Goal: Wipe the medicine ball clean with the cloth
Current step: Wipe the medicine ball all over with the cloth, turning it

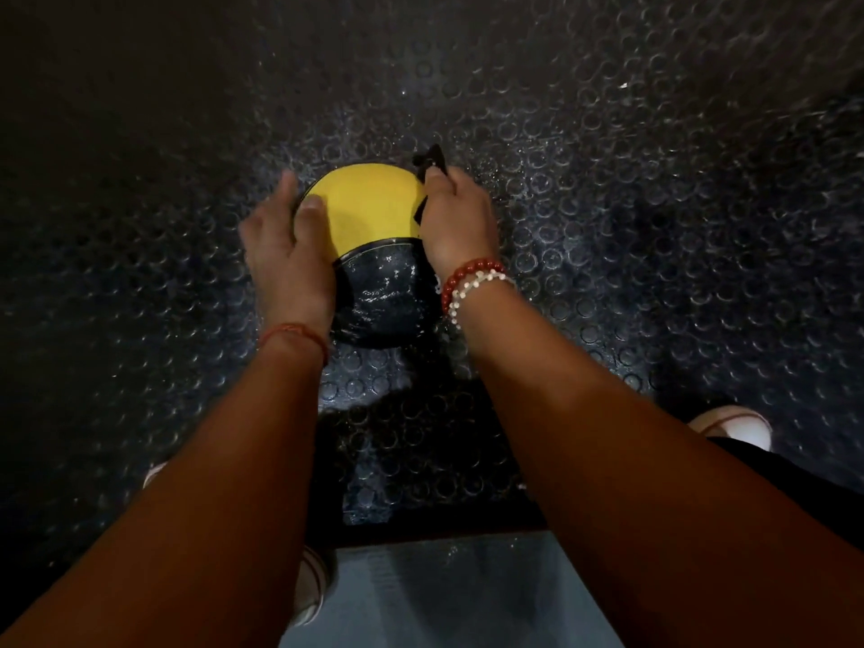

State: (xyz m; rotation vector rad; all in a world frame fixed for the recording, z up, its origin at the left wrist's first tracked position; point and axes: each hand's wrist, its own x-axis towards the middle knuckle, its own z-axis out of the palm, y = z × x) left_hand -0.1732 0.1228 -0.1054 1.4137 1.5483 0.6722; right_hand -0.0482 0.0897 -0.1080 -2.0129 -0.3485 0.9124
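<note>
We have the round yellow-and-black medicine ball (374, 217) sitting on the dark rubber floor (631, 236) with its raised ring studs, between our arms and just ahead of our feet. Our left hand (285, 254) lies against the ball's left side, fingers spread and fairly straight, thumb on the yellow panel, steadying it without clutching. Our right hand (458, 222) has its grip closed on a small dark cloth (432, 163), bunched at the ball's upper right edge with one corner poking out past the knuckles.

The black half looks glossy, perhaps wet, so a hard stroke from the right could roll the ball out from under our flat left palm. With the cloth so bunched, we may rub with knuckles instead of fabric. In this dim light we could easily miss patches on the black half, and we cannot reach the underside until we turn the ball.
</note>
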